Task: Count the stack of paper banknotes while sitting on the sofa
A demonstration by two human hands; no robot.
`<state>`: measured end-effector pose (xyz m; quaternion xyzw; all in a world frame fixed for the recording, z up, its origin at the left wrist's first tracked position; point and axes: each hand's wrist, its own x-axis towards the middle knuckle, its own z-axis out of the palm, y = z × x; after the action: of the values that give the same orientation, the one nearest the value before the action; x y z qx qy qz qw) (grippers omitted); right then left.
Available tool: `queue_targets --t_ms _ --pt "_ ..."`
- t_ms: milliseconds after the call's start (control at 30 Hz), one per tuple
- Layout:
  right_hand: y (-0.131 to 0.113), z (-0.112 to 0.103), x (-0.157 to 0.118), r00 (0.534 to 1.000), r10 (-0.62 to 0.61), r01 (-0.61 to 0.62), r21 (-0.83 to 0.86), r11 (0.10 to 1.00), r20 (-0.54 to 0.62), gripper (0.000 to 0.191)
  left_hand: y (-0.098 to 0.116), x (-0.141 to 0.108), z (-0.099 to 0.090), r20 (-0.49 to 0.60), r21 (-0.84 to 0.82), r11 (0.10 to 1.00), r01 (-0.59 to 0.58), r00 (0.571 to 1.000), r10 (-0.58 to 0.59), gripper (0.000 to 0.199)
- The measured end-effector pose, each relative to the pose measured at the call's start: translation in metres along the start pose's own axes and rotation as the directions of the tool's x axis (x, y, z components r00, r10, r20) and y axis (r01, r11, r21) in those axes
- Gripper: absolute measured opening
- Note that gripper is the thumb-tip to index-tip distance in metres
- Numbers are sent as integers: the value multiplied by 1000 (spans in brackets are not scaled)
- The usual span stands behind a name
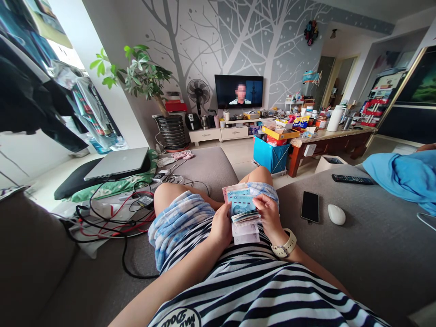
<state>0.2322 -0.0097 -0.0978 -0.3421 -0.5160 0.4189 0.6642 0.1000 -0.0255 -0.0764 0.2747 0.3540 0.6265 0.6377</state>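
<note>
Above my lap, my left hand (222, 223) is closed on the left side of a small stack of banknotes (242, 206). The top notes are blue and marked 10, with a pinkish note edge behind them. My right hand (269, 215), with a cream watch (285, 244) on its wrist, pinches the right edge of the same notes. Folded notes show their edges lower in the stack. Pale purplish notes (246, 233) stick out below, towards my striped shirt. My fingers hide part of the stack, so how the notes divide between the hands is unclear.
On the grey sofa to my right lie a phone (310, 207), a white mouse (336, 214), a remote (352, 180) and blue cloth (402, 175). Tangled cables (112, 213) and a laptop (117, 163) on a cushion are at left. A cluttered table (335, 136) stands ahead.
</note>
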Motion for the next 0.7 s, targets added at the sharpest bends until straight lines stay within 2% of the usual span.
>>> queue_targets --t_ms 167,267,500,700 --pt "-1 1 -1 1000 -19 19 3 1000 -11 30 3 -3 3 -42 4 998 55 998 -55 19" --pt "1 1 -1 1000 -16 16 31 999 4 31 3 -3 4 -24 -29 996 84 996 -85 20" --pt "6 0 4 998 25 -23 40 999 -56 24 3 -3 2 18 1 999 50 999 -50 19" --pt "2 0 3 998 37 -38 -5 999 -51 26 4 -5 3 77 -3 999 41 996 -41 20"
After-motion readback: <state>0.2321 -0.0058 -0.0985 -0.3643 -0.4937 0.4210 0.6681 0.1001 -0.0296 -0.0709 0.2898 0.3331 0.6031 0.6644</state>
